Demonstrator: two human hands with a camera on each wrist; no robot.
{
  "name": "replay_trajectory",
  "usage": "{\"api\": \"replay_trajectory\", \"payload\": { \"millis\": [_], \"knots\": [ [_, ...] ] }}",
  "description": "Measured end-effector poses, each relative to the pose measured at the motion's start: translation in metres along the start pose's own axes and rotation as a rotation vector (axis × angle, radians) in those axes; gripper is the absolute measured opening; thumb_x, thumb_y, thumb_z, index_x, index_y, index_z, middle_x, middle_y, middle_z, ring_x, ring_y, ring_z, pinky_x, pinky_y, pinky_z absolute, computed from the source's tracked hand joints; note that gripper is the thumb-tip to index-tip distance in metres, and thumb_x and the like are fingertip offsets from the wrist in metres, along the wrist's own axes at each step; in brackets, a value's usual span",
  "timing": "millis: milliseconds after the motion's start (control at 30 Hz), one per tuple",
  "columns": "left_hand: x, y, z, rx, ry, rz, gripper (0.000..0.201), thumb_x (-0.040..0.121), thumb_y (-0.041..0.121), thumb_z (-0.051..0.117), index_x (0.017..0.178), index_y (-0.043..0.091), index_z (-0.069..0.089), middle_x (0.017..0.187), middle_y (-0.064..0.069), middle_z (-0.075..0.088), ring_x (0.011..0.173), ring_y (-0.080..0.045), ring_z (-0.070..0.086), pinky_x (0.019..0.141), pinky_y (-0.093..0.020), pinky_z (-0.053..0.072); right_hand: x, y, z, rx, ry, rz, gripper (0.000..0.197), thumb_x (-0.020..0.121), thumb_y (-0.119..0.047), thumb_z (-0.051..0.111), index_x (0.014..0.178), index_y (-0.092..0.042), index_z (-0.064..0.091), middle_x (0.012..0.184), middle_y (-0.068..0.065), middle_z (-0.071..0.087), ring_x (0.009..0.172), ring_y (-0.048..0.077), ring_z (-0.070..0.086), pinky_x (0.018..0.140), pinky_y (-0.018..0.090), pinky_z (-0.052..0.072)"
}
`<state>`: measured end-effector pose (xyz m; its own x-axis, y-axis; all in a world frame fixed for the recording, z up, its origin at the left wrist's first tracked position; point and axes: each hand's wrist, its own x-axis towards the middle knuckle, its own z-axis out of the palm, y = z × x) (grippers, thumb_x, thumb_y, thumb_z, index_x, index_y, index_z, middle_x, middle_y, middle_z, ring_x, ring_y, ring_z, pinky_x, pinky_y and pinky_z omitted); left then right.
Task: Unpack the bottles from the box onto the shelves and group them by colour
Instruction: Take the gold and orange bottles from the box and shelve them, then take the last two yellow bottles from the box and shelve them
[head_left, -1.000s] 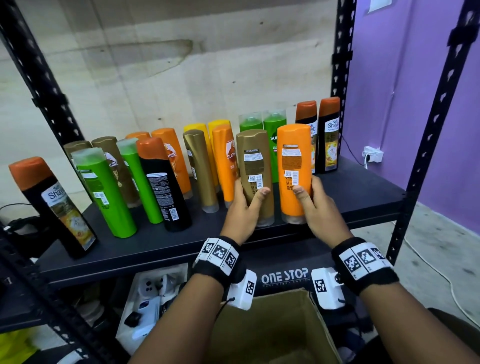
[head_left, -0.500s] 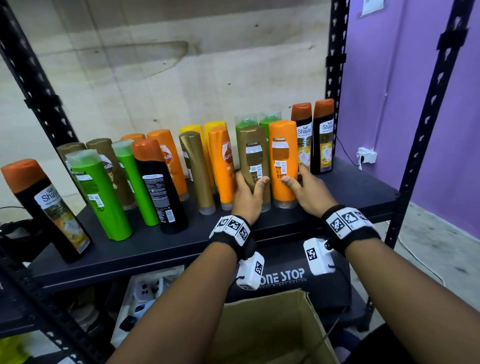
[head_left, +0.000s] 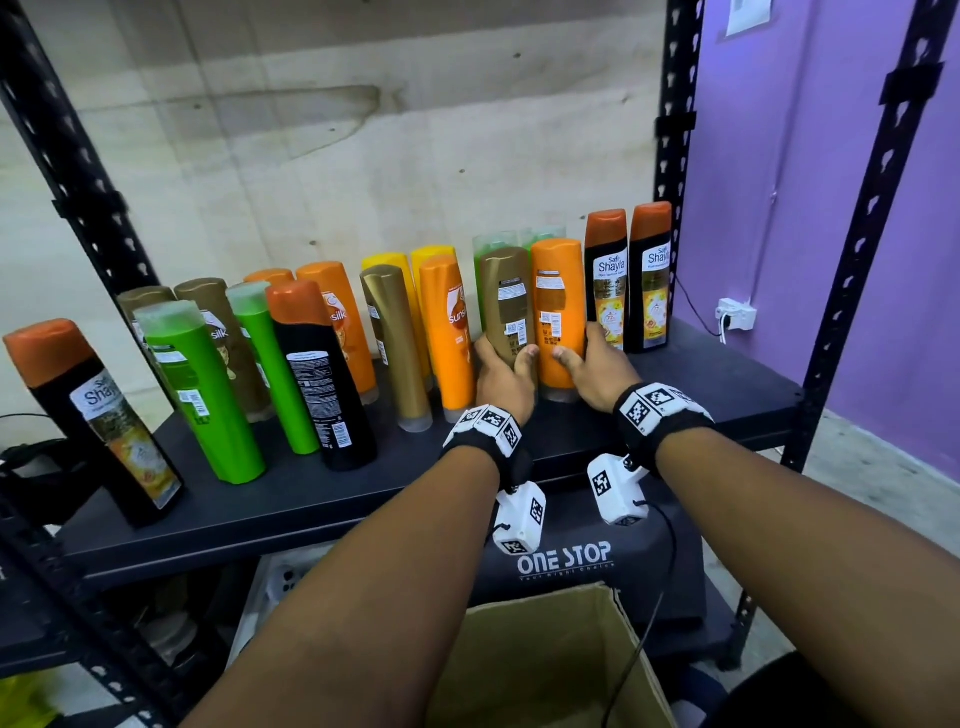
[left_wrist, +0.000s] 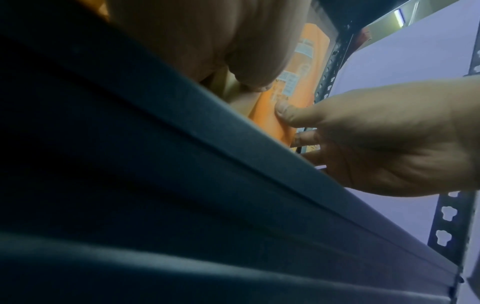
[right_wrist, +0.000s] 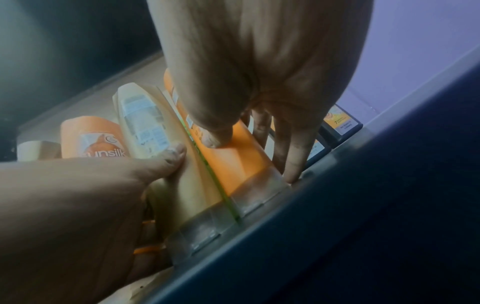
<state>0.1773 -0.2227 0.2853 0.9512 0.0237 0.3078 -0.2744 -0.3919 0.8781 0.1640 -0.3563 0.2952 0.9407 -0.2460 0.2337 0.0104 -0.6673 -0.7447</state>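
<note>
Black shelf (head_left: 701, 395), purple wall (head_left: 810, 171), cardboard box (head_left: 545, 660)

Both forearms reach forward side by side, wrists nearly level, each strapped with a black band carrying white marker blocks. The left hand (head_left: 503, 375) curls round the lower part of a gold bottle (head_left: 506, 306), thumb across its front, fingers behind. Just to its right, the right hand (head_left: 597, 370) grips the orange bottle (head_left: 558, 317) low down, thumb on the front face, fingers reaching down its far side.
</note>
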Motion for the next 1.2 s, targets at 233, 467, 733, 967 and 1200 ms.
{"api": "replay_trajectory", "payload": {
  "millis": [233,467,733,967,1200],
  "knots": [
    [0.001,-0.002,-0.004,0.023,-0.026,0.021,0.062,0.104,0.037,0.053,0.152,0.014,0.021,0.142,-0.014,0.055,0.120,-0.038,0.061,0.095,-0.039,0.049,-0.005,0.005,0.003,0.078,0.040,-0.018,0.058,0.102,-0.039,0.056,0.151,-0.016,0.035,0.148,0.012,0.051,0.134,0.033,0.051,0.110,0.047,0.043],
    [-0.021,-0.015,-0.008,0.117,-0.059,0.002,0.066,0.104,0.020,0.052,0.159,0.016,0.016,0.152,-0.013,0.045,0.135,-0.036,0.049,0.105,-0.042,0.044,-0.023,0.013,0.015,0.125,0.123,-0.015,0.071,0.098,-0.032,0.064,0.156,-0.016,0.026,0.155,0.010,0.040,0.139,0.028,0.044,0.114,0.044,0.039],
    [-0.058,-0.025,-0.033,0.163,-0.063,0.099,0.051,0.103,0.025,0.056,0.150,0.017,0.042,0.148,-0.004,0.052,0.137,-0.022,0.047,0.114,-0.038,0.040,-0.074,0.015,0.023,0.120,0.178,-0.143,0.061,0.100,-0.032,0.060,0.153,-0.026,0.030,0.150,0.001,0.038,0.132,0.016,0.046,0.099,0.030,0.039],
    [-0.105,-0.039,-0.067,0.301,-0.021,0.280,0.023,0.101,0.026,0.058,0.122,0.019,0.067,0.119,0.004,0.063,0.115,-0.016,0.055,0.100,-0.029,0.042,-0.118,0.001,0.030,-0.160,0.162,-0.373,0.014,0.099,-0.025,0.054,0.110,-0.023,0.061,0.113,-0.007,0.052,0.108,0.011,0.046,0.086,0.031,0.046],
    [-0.140,-0.077,-0.095,0.395,-0.036,0.314,0.012,0.100,0.026,0.057,0.107,0.023,0.066,0.097,0.012,0.059,0.090,-0.007,0.058,0.080,-0.026,0.049,-0.143,0.005,0.051,-0.329,-0.152,-0.398,0.010,0.097,-0.027,0.049,0.095,-0.024,0.059,0.097,-0.011,0.052,0.087,0.007,0.044,0.071,0.031,0.042]
  ]
}}
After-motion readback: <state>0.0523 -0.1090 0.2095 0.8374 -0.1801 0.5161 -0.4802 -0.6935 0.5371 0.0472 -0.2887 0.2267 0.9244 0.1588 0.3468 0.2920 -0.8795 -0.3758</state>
